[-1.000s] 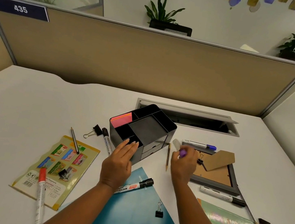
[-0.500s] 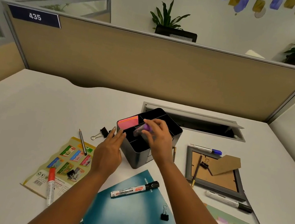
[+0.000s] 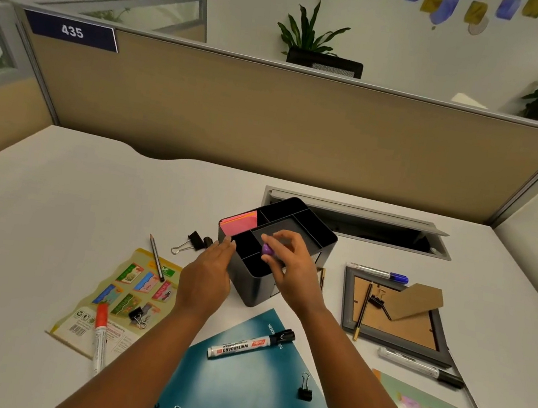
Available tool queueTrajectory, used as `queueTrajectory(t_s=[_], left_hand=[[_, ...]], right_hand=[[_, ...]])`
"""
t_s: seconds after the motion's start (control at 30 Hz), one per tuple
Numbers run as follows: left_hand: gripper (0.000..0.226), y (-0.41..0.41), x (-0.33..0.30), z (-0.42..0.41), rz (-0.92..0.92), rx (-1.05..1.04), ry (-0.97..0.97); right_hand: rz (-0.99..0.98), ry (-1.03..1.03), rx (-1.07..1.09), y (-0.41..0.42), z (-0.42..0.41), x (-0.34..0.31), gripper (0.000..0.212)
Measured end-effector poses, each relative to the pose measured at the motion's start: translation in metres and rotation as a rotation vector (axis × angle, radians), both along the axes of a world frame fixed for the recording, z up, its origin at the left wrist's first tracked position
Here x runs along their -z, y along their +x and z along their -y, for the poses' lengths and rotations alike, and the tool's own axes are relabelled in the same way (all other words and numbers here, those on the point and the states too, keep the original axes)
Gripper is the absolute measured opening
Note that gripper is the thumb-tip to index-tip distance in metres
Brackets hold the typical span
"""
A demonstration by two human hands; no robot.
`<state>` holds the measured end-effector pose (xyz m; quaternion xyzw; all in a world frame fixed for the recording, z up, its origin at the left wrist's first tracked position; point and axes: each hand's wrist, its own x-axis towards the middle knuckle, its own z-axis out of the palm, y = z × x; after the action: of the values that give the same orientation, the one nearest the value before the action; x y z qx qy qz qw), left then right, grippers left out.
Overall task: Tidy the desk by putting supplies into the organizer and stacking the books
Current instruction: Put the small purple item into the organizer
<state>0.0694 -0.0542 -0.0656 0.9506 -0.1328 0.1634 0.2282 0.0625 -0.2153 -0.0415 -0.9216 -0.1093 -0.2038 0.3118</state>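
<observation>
Organizer (image 3: 304, 240) mid-desk holding pink notes (image 3: 238, 225), markers (image 3: 251, 344), clips (image 3: 191, 244), pencil (image 3: 156, 257), books (image 3: 244, 394) and frame (image 3: 394, 311) scattered around, left hand (image 3: 207, 278) flat, fingers straight against organizer's side, right hand (image 3: 289, 269) pinching purple-capped item (image 3: 268, 249) over front compartment

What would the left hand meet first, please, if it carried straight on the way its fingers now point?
The left hand already rests its fingers against the near-left wall of the black desk organizer, so it would press into that wall first. Depth is hard to judge; the pink sticky notes lie beyond, inside.
</observation>
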Motion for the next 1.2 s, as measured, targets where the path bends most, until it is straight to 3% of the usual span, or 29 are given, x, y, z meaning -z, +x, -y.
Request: queueTrajectory(t_s=[0.27,0.53,0.77,0.83,0.93,1.0,1.07,1.2], left_hand=[[0.051,-0.005,-0.007,-0.004,-0.097,-0.007,-0.086],[0.055,-0.006,-0.008,-0.004,-0.167,-0.020,-0.057],[0.055,-0.006,-0.010,-0.006,-0.217,-0.023,-0.041],[0.054,-0.006,-0.011,-0.005,-0.230,-0.027,-0.051],[0.053,-0.006,-0.014,-0.004,-0.230,-0.034,-0.052],[0.050,-0.010,-0.019,-0.002,-0.226,-0.057,-0.043],[0.047,-0.012,-0.023,0.000,-0.219,-0.071,-0.034],[0.046,-0.012,-0.024,0.000,-0.194,-0.071,-0.033]], right_hand=[[-0.022,-0.108,0.050,0.000,-0.004,0.005,0.030],[-0.164,-0.094,0.032,0.000,-0.004,-0.004,0.031],[0.183,0.086,0.175,-0.032,0.014,0.012,0.012],[0.090,0.091,0.130,-0.047,0.024,0.022,0.011],[-0.366,0.011,0.017,-0.063,0.039,0.038,0.024],[-0.548,-0.132,-0.052,-0.068,0.044,0.048,0.039],[-0.599,-0.185,-0.065,-0.071,0.043,0.054,0.044],[-0.582,-0.176,-0.023,-0.073,0.038,0.052,0.033]])
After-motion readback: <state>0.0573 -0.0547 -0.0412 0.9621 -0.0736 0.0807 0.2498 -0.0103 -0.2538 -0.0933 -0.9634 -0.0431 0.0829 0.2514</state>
